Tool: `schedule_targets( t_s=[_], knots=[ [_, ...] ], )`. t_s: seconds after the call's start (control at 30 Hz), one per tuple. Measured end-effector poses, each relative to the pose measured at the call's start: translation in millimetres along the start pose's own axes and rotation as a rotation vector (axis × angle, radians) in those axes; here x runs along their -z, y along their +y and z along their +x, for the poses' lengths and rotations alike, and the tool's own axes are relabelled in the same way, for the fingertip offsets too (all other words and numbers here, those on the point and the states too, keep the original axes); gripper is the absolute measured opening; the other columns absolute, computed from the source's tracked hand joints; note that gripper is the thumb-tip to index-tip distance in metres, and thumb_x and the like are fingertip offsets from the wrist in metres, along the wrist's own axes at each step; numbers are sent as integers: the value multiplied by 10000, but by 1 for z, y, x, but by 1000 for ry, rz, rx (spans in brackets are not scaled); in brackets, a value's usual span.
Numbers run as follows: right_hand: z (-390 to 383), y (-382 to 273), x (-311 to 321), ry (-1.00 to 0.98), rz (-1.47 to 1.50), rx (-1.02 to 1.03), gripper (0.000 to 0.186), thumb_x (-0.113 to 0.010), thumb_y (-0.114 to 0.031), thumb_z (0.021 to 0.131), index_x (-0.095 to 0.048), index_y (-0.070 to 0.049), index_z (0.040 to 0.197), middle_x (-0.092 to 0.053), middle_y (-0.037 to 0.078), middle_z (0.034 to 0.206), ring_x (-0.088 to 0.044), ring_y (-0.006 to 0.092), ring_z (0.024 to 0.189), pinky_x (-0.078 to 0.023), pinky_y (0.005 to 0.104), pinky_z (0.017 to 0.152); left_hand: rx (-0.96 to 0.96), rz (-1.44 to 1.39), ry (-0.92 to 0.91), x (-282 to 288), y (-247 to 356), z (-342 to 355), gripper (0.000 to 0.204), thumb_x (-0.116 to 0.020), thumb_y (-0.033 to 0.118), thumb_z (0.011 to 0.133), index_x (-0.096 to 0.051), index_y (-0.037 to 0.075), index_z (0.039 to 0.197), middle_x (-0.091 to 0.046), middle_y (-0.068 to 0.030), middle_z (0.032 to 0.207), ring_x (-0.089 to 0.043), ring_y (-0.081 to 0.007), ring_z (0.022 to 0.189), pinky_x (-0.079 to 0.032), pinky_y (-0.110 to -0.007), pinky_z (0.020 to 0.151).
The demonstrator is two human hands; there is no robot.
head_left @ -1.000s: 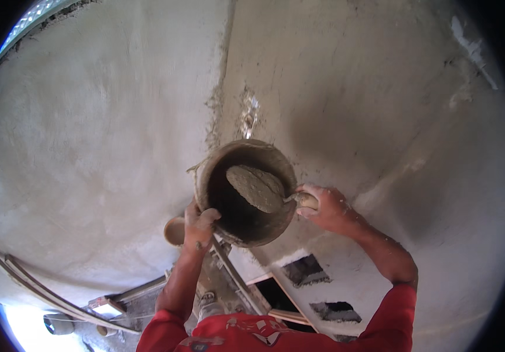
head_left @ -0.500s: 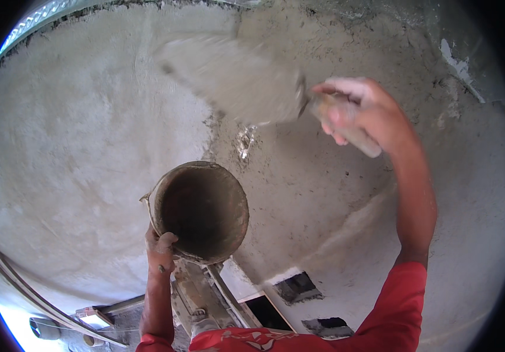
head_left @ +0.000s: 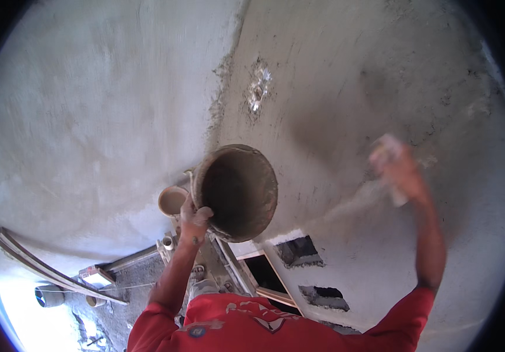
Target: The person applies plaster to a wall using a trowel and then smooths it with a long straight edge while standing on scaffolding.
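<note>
My left hand [head_left: 195,223] grips the near-left rim of a mortar-caked bucket [head_left: 269,196], its thumb over the edge. The bucket tilts so that its dark inside faces me, and its bottom lies in shadow. My right hand [head_left: 398,167] is smeared by motion, closed round the handle of a trowel [head_left: 400,199] whose butt pokes out below the fist. The trowel's blade cannot be made out against the wall. Facing me is a plastered wall [head_left: 334,76], rough and brownish on the right, smoother and paler on the left.
Shiny material shows in a hole [head_left: 259,88] in the wall. A second, round container [head_left: 172,200] stands beyond the bucket's left side. Lower right are rough rectangular openings [head_left: 299,251]. Planks [head_left: 41,267] curve across the lower left, near a grey pipe-like drum [head_left: 49,296].
My right hand has swung down and slightly right with the trowel; its blade was plainly visible before. The bucket appears farther right and higher, and my view has shifted lower.
</note>
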State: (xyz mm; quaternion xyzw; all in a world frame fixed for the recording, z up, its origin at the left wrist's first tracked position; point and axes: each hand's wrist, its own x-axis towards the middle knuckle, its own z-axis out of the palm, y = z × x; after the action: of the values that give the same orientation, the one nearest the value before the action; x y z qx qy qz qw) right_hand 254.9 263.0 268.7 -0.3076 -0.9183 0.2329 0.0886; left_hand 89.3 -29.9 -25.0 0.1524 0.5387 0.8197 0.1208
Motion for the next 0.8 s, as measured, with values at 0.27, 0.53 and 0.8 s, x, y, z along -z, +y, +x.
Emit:
schedule_targets(
  t_s=[0.27,0.53,0.8],
  knots=[
    [-30,69,-199,-862,573,-406,392,-525,-93,826,-436,35,1186,-536,113,796,-569,181,577,-486,280,524,84,60,12,-38,-49,-30,590,-447,17,649,-457,-47,1235,-594,-101,1054,-545,-155,949,-421,-257,858],
    [-19,69,-267,-676,1058,-383,228,-584,-72,782,-465,-18,969,-551,92,756,-569,178,541,-476,313,438,-37,23,64,-56,-44,-42,572,-450,26,672,-428,-51,1239,-573,-89,1024,-538,-145,908,-435,-255,815],
    [-7,40,-301,-251,-19,519,475,-596,-110,748,-487,1,1197,-593,220,826,-621,345,748,-501,432,689,-85,232,-34,-43,-15,-19,501,-464,42,676,-477,-57,1167,-586,-62,923,-527,-119,806,-450,-243,726]
  ],
)
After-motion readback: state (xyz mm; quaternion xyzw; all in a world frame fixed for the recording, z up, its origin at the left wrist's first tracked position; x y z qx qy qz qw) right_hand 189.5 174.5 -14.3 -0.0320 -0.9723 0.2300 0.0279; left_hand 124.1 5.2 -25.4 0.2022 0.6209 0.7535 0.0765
